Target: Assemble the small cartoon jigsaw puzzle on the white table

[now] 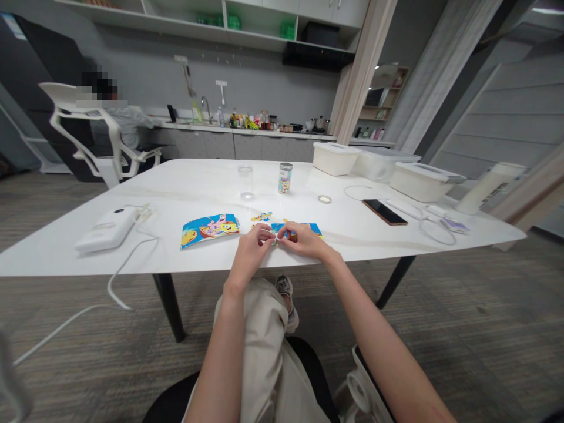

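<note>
My left hand (257,242) and my right hand (304,241) meet close to the table's front edge. Their fingertips are pinched on a small puzzle piece (275,241), mostly covered by the fingers. Under and behind my right hand lies a blue cartoon picture (314,227), partly hidden. Just beyond the hands are several loose yellow and blue puzzle pieces (263,217). Left of my left hand rests a blue cartoon picture sheet (210,229), slightly curled. Farther back stand a clear jar (246,182) and a cartoon-printed canister (285,178), with a ring-shaped lid (325,199) lying to the right.
On the white table (132,258), a white device (108,228) with cables lies left. A phone (384,212), cables, a white bottle (491,187) and lidded bins (335,158) occupy the right. Behind, a person (127,126) sits by a white chair (81,117) near a kitchen counter.
</note>
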The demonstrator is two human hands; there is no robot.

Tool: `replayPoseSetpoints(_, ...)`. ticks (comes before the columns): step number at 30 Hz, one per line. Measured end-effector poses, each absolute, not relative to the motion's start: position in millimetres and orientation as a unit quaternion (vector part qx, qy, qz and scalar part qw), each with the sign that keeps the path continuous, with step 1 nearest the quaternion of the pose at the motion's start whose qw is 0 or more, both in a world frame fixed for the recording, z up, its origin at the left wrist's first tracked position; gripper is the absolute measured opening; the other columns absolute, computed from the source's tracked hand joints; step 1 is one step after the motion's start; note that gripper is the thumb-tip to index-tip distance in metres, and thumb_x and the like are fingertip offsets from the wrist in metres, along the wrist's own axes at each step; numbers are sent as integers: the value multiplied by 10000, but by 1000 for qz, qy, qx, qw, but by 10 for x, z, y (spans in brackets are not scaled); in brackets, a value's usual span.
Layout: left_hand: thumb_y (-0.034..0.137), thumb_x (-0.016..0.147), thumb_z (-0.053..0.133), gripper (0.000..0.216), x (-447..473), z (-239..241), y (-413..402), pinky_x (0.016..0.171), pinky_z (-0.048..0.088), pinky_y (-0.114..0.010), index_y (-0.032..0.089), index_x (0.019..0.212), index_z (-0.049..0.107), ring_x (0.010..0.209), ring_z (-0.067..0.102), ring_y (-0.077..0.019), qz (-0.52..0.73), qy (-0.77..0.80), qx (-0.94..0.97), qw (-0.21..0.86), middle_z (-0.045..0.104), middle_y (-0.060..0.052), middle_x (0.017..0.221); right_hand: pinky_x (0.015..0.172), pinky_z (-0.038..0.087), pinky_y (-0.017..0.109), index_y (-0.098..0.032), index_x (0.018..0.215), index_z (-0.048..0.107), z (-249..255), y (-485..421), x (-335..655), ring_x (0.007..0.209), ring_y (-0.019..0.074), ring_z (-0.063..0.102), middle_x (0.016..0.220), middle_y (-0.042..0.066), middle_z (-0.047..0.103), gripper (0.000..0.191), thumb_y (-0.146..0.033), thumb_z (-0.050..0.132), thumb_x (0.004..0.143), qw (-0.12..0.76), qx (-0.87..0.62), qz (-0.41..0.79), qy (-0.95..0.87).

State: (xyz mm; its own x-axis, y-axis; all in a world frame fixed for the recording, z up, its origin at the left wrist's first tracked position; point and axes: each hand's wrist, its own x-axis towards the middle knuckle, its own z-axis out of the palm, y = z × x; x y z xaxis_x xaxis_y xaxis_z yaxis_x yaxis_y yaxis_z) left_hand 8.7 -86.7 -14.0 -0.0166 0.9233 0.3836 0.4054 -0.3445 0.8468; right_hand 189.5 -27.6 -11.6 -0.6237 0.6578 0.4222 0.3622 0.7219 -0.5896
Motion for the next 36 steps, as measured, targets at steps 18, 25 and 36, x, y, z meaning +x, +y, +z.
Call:
replayPoseSetpoints(18, 191, 858, 590, 82, 156, -177, -903, 911, 477, -386, 200, 893, 663, 952, 634, -231, 390, 570, 720, 67, 697, -61, 952, 706, 430, 244, -193, 821, 691, -98, -218, 1911, 679, 117, 566, 788, -1, 694, 122, -110, 607, 792, 328, -386, 213, -835)
replayPoseSetpoints(25, 262, 903, 565, 240, 199, -162, -990, 916, 423, -393, 250, 1101, 700, 1041, 581, -256, 281, 584, 761, -12, 657, -80, 1086, 761, 460, 274, -206, 848, 730, -130, -185, 1919, 750, 141, 607, 841, 21, 697, 139, -118, 626, 822, 317, -367, 206, -850)
replayPoseSetpoints(36, 251, 935, 502, 315, 216, -146, -1006, 996, 418, -381, 235, 1229, 616, 1199, 552, -232, 241, 603, 760, -25, 611, -76, 1311, 867, 484, 307, -219, 938, 754, -188, -138, 1930, 933, 176, 644, 963, 49, 713, 203, -103, 615, 846, 316, -316, 202, -871)
